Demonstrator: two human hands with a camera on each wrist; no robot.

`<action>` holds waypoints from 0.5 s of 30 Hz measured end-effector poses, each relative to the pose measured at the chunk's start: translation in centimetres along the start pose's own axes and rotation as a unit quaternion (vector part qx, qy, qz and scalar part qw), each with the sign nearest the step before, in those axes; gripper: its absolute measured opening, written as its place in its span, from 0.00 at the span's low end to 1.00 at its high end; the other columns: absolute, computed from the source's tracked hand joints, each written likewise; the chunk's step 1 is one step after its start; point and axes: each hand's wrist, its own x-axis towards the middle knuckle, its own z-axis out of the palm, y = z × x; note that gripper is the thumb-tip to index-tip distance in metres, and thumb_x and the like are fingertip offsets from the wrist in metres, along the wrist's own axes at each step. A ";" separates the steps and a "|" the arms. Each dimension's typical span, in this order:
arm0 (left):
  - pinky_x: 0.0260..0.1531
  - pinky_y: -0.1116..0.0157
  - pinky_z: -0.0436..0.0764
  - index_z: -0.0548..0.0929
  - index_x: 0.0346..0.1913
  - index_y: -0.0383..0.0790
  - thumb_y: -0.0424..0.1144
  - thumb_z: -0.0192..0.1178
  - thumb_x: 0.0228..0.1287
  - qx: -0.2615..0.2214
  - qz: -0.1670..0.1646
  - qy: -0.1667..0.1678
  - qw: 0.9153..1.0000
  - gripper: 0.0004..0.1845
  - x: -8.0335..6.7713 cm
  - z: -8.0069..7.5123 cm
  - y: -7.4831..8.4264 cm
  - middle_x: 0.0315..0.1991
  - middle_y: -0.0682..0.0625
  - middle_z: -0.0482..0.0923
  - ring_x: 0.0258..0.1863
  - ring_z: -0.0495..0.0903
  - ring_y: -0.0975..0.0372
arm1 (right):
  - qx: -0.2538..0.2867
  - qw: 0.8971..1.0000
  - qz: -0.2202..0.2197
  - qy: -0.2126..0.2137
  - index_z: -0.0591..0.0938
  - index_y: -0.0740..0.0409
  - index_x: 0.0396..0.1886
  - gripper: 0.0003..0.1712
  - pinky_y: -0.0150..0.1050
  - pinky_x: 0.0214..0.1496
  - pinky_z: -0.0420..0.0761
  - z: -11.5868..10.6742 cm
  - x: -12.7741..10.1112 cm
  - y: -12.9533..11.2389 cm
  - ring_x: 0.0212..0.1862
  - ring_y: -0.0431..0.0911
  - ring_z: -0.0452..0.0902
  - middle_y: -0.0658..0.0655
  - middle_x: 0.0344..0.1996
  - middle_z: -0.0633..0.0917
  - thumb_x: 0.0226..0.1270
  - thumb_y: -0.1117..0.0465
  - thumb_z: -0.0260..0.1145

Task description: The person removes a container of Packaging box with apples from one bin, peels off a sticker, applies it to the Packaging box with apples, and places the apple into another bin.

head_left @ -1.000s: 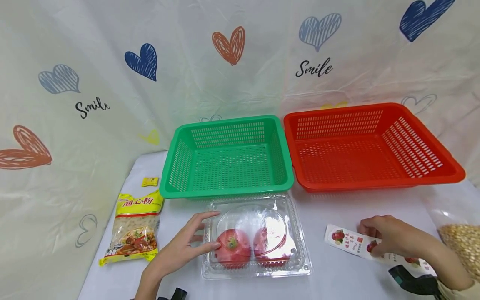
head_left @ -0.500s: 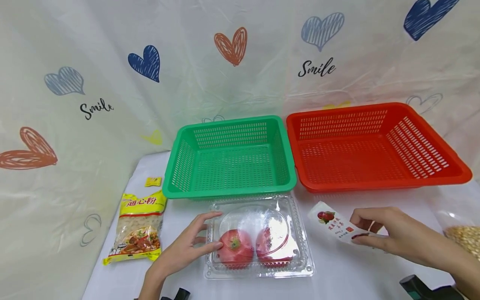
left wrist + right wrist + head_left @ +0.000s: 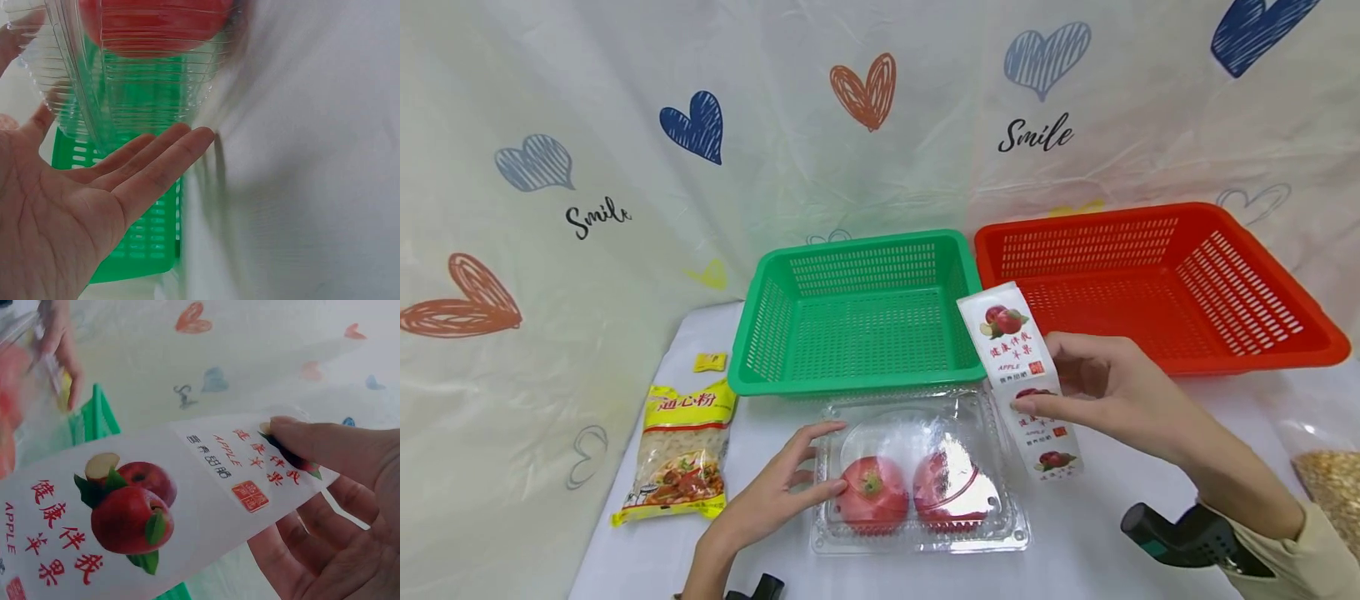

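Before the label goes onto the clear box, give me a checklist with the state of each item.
1. Right hand pinches the apple label between thumb and fingers: ok.
2. Label held above the table, printed side towards the head camera: ok.
3. Left hand rests with straight fingers against the left side of the clear box, steadying it: ok.
4. Box lid down over the two red fruits: looks down; whether it is latched, cannot tell.
5. Label lined up over the lid: not ok, it hangs at the box's right edge, tilted.
6. Sticky backing on the label: cannot tell.
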 end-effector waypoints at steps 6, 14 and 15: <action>0.66 0.42 0.75 0.64 0.77 0.64 0.48 0.66 0.74 0.004 0.005 0.003 1.000 0.34 0.1 0.2 -0.1 0.80 0.50 0.58 0.74 0.63 0.39 | 0.073 0.997 0.035 0.007 0.83 0.62 0.61 0.23 0.41 0.41 0.89 1.0 2.8 -1.8 0.44 0.49 0.87 0.54 0.48 0.89 0.67 0.66 0.75; 0.66 0.46 0.76 0.62 0.79 0.66 0.52 0.67 0.72 0.032 -0.018 0.008 0.999 0.37 -0.1 0.1 0.4 0.80 0.55 0.58 0.74 0.66 0.48 | 0.148 0.987 0.067 0.007 0.78 0.62 0.68 0.28 0.43 0.46 0.89 3.0 5.7 -1.7 0.46 0.51 0.89 0.59 0.51 0.89 0.71 0.62 0.73; 0.66 0.47 0.76 0.62 0.79 0.66 0.52 0.66 0.73 0.035 -0.017 0.008 0.999 0.37 0.0 0.1 0.5 0.80 0.55 0.58 0.74 0.67 0.49 | 0.153 0.986 0.069 0.006 0.78 0.62 0.68 0.28 0.43 0.47 0.89 3.2 6.0 -1.5 0.46 0.51 0.89 0.59 0.51 0.89 0.70 0.63 0.73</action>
